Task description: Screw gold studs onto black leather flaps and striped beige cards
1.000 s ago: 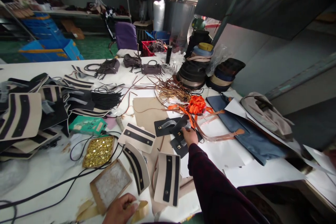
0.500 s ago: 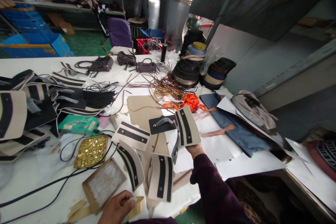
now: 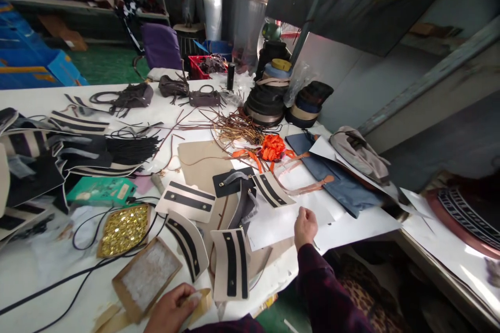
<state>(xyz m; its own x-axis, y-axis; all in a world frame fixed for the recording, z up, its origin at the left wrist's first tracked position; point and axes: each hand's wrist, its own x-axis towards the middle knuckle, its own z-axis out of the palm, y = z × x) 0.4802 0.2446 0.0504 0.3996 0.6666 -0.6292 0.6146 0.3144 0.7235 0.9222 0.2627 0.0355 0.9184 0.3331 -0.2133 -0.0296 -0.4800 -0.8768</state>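
My right hand (image 3: 305, 226), fingers curled nearly closed, hovers near a cream panel with black stripes (image 3: 271, 190). My left hand (image 3: 174, 306) pinches a tan paper-like strip (image 3: 203, 304) above the white bench (image 3: 23, 276). Lettering on the reddish-brown rounded object (image 3: 464, 218) is unclear.

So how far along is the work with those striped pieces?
Three striped pieces near the front show metal studs, so they look done. The left hand pinches a pale bit; the right hand shows nothing held. Plenty of gold bits remain unused; whether the heap at the left is waiting, I can't tell.
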